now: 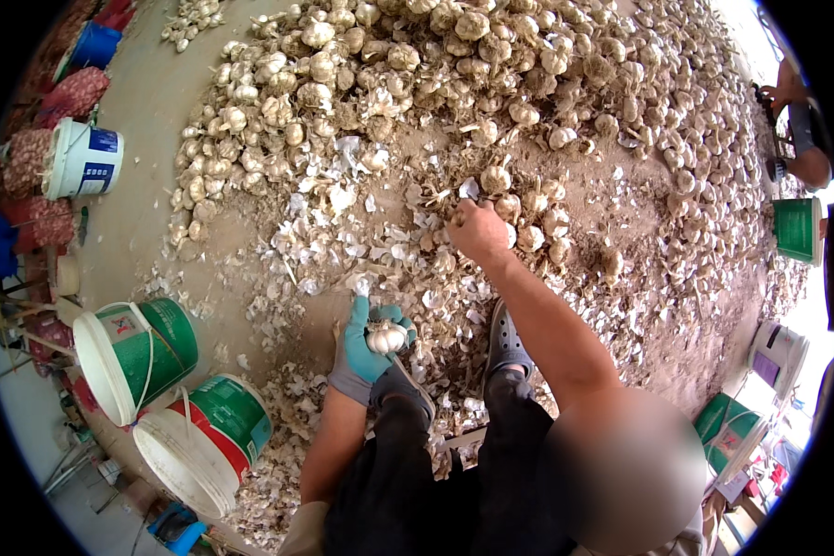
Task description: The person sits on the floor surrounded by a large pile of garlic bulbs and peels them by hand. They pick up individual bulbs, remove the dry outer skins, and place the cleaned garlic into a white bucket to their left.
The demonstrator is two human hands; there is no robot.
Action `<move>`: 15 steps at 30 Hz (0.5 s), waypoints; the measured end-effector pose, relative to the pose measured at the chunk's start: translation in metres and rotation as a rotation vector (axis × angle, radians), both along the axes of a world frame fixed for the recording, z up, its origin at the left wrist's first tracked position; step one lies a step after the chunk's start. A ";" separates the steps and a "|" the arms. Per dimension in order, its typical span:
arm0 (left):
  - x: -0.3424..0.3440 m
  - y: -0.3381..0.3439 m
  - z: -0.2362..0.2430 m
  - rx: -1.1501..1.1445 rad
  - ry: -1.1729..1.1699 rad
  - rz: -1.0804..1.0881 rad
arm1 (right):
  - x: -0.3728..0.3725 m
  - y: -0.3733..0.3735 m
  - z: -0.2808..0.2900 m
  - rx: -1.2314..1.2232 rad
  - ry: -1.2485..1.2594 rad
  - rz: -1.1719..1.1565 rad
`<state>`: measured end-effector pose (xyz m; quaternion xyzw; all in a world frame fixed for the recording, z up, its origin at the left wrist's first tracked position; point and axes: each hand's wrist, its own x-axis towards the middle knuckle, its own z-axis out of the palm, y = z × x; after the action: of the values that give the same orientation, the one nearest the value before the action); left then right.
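Note:
My left hand (pixel 363 356), in a teal and grey work glove, is closed around a whitish garlic bulb (pixel 386 339) just in front of my left shoe. Farther out and to the right, my bare right hand (pixel 480 231) is closed in a fist low over the floor. What its fingers hold, if anything, is hidden; a pale flake of garlic skin (pixel 470 188) shows just beyond its knuckles. Beside that hand lies a small cluster of garlic bulbs (pixel 531 238) with dry roots and stalks.
A large garlic heap (pixel 491 56) spreads across the far floor and down the right side. Loose skins (pixel 310 241) litter the ground around my grey shoes (pixel 507 341). Green buckets (pixel 171 338) stand at left; a white bucket (pixel 91 159) is behind. Another person's arm (pixel 788 93) shows far right.

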<state>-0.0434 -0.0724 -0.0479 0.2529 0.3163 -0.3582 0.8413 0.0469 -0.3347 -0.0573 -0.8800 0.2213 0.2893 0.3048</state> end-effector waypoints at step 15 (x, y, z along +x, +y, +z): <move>0.025 -0.028 0.012 0.419 -0.530 -0.356 | -0.072 0.078 0.039 0.788 -0.678 -0.125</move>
<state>-0.0180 -0.1002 -0.0354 0.5541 0.1054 -0.3486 0.7485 -0.0247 -0.2570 -0.0178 -0.7279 0.0366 0.0308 0.6840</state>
